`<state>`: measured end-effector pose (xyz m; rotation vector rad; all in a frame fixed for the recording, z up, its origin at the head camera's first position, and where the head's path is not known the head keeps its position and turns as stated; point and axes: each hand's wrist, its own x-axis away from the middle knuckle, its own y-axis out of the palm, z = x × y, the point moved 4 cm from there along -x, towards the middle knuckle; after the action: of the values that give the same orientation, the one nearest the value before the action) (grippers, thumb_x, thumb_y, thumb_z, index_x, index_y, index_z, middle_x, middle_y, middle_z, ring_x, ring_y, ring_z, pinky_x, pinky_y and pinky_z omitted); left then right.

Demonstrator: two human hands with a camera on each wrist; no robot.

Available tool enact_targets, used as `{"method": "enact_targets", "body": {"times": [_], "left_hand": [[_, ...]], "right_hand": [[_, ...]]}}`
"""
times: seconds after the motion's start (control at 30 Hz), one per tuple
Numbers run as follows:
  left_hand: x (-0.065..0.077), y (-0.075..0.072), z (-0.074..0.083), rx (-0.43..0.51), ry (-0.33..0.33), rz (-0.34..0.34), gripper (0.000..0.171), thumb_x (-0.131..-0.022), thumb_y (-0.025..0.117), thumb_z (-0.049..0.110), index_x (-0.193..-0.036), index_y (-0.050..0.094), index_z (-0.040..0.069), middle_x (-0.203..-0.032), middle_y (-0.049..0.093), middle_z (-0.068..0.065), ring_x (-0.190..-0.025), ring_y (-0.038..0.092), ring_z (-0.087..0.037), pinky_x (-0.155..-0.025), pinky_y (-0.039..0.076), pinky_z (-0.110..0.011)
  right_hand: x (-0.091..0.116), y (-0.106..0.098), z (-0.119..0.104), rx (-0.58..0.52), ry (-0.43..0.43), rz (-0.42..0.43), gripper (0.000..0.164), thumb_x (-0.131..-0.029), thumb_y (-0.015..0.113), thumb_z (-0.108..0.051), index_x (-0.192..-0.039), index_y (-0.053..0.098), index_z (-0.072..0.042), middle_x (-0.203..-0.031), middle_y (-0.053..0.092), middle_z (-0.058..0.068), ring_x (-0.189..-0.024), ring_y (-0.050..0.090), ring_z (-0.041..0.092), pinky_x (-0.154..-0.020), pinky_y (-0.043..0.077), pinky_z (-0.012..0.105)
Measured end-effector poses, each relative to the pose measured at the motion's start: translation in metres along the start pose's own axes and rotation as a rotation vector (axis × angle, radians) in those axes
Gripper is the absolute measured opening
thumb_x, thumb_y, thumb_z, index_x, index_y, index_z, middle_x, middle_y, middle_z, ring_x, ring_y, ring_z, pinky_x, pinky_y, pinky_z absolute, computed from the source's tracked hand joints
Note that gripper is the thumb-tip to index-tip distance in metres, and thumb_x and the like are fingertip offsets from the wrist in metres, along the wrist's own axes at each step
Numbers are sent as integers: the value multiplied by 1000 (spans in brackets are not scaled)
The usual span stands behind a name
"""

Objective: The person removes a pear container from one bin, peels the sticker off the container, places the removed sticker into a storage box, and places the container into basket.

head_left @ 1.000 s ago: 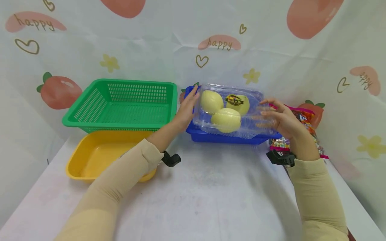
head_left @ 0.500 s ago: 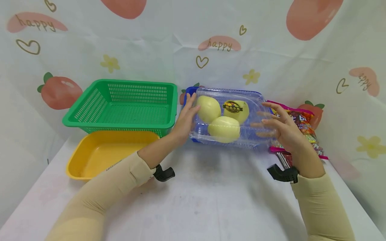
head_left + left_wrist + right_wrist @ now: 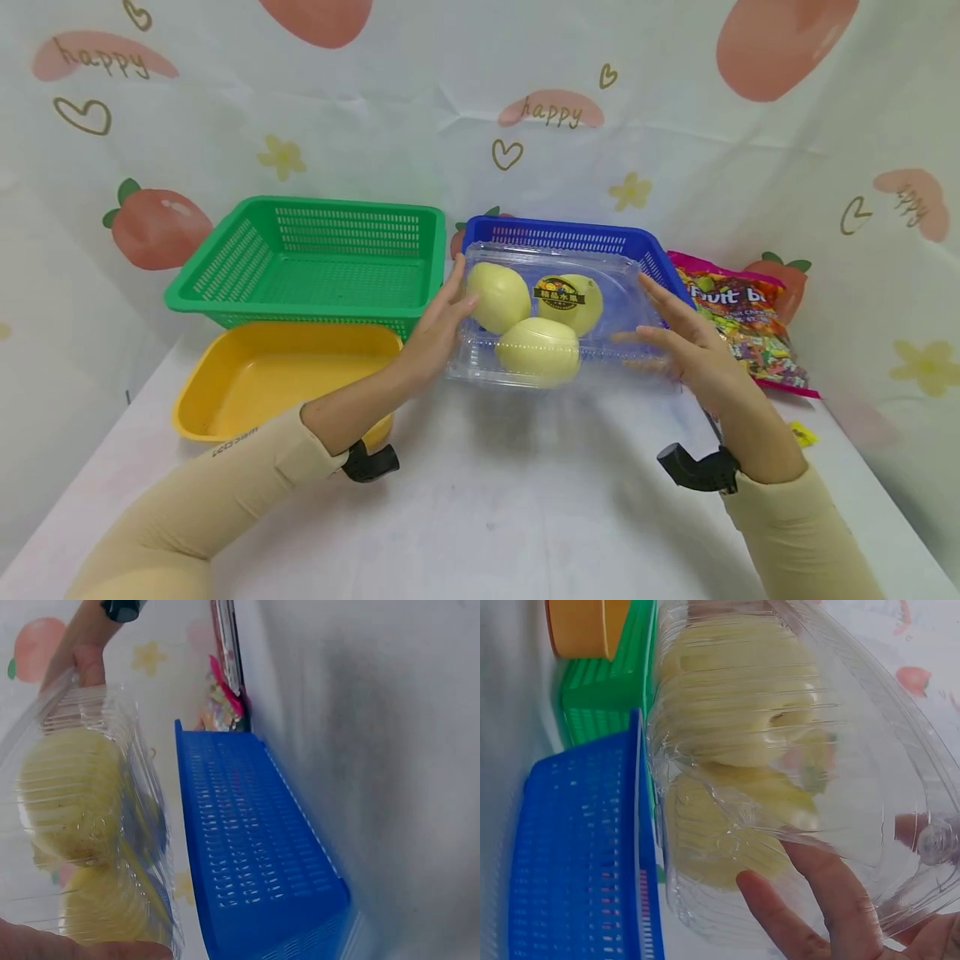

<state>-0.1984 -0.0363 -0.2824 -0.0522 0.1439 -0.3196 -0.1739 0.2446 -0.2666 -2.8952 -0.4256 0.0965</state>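
A clear plastic fruit box hangs in the air in front of the blue basket, its labelled top tilted toward the head camera. Inside it are three round, pale yellow fruits, bunched toward the left; their exact kind is unclear. My left hand grips the box's left end, with the thumb on the near side. At the opposite end my right hand holds the box, and its spread fingers show against the clear wall in the right wrist view. Box and basket stand apart in the left wrist view.
Behind the box stands a blue basket. A green basket is at the back left, with a yellow basin before it. Colourful candy bags lie at the right, near a small yellow packet. A printed cloth hangs behind.
Both hands have brought the fruit box down, nearer and slightly left, from over the blue basket to in front of it. More of the basket and the candy bags shows.
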Motion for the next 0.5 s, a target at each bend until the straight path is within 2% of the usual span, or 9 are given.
{"method": "enact_targets", "body": {"times": [0.1,0.13,0.2,0.27,0.3,0.33,0.37,0.4,0.5], "left_hand": [[11,-2,0,-25,4,1,60,-99,33,29,-151,2,26,-156,-3,15,-145,-4,-9,-119,4,-43],[15,-2,0,-28,13,-2,61,-99,34,28,-151,2,25,-156,-3,14,-145,-4,-10,-119,5,-43],[23,-2,1,-36,18,-5,61,-99,34,27,-150,1,26,-156,-4,15,-145,-4,-9,-119,4,-42],[31,-3,2,-42,15,-6,61,-100,34,27,-150,1,27,-156,-5,16,-145,-5,-9,-119,3,-42],[35,-3,2,-47,15,-5,61,-100,34,27,-150,0,27,-156,-5,15,-145,-5,-9,-119,3,-43],[38,-3,2,-43,21,-5,61,-100,33,26,-150,0,26,-156,-5,14,-145,-5,-10,-119,4,-43],[41,-3,2,-38,25,-4,61,-100,33,25,-151,-1,24,-157,-6,12,-145,-5,-11,-119,3,-44],[44,-3,2,-32,28,-3,61,-100,33,24,-151,-1,23,-157,-6,11,-145,-5,-11,-119,3,-44],[51,-2,1,-10,59,-7,62,-100,33,19,-151,-2,15,-158,-6,5,-146,-5,-16,-119,4,-45]], "right_hand": [[5,6,3,98,-13,13,57,-97,47,-19,-148,23,-28,-159,8,1,-116,53,-3,-90,49,27],[8,8,4,124,-23,14,57,-98,47,-18,-148,24,-28,-159,9,1,-125,46,-1,-95,47,33],[12,12,6,120,-43,12,56,-97,47,-16,-148,25,-26,-158,11,1,-137,33,11,-94,48,30],[16,16,8,99,-63,10,56,-97,47,-14,-148,27,-25,-158,12,1,-142,23,25,-90,50,26],[18,18,8,88,-78,3,55,-97,46,-12,-148,27,-23,-158,12,1,-144,13,30,-90,50,24],[20,20,9,93,-80,-2,55,-97,46,-12,-148,26,-23,-158,11,1,-144,4,34,-93,49,29],[22,21,10,79,-83,-9,55,-97,46,-12,-148,27,-23,-158,11,1,-144,4,36,-87,51,24],[24,23,11,81,-85,-13,55,-97,45,-12,-148,26,-22,-158,11,1,-144,3,37,-87,52,25],[29,28,14,73,-77,-36,54,-98,44,-13,-148,25,-22,-159,8,3,-140,29,19,-86,53,27]]}}
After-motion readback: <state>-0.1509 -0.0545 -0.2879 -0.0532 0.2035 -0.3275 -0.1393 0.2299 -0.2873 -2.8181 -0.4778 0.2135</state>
